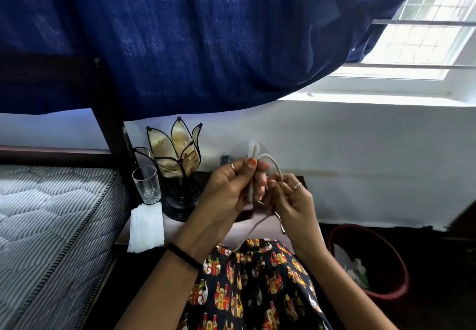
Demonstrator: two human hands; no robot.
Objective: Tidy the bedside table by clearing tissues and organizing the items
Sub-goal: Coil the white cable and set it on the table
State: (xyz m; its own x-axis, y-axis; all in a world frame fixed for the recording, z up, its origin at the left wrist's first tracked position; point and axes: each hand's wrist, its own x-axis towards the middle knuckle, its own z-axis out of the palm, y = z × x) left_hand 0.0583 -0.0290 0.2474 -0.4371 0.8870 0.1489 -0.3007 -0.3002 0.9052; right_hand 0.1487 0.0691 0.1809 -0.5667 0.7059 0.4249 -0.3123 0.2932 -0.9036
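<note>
Person seated at a bedside table (pixel 180 226), both hands raised over it. Nearest the viewer, below the wrists, lies a patterned garment (pixel 257 291). The left hand (pixel 229 188) grips a folded bundle of pale cable (pixel 277 168), fingers curled round the gathered loops; the bundle's top stands above the fingertips. The right hand (pixel 291 201), just beside the left and touching the same cable, pinches a strand as it arcs over from the bundle. A loose tail of cable hangs below both hands toward the tabletop, ending in a small metal plug (pixel 283 228) under the right wrist.

To the left of the left wrist, a folded white tissue (pixel 146 229) lies at the table's near corner, overhanging its edge. Beyond the tissue stand a drinking glass (pixel 147 184) and, just beside it, a petal-shaped lamp (pixel 177 159), both left of and beyond the left hand. Well to the right of the right hand, on the floor, a red bin (pixel 396 260) holds white crumpled material, probably tissues. A mattress (pixel 51 213) lies farther left; a blue curtain (pixel 206 46) hangs beyond everything.

Step in hand, as judged: coiling the cable into a neat bundle. The next move calls for winding in the hanging tail and securing it before setting the bundle down; the remaining tissue awaits clearing to the bin.
</note>
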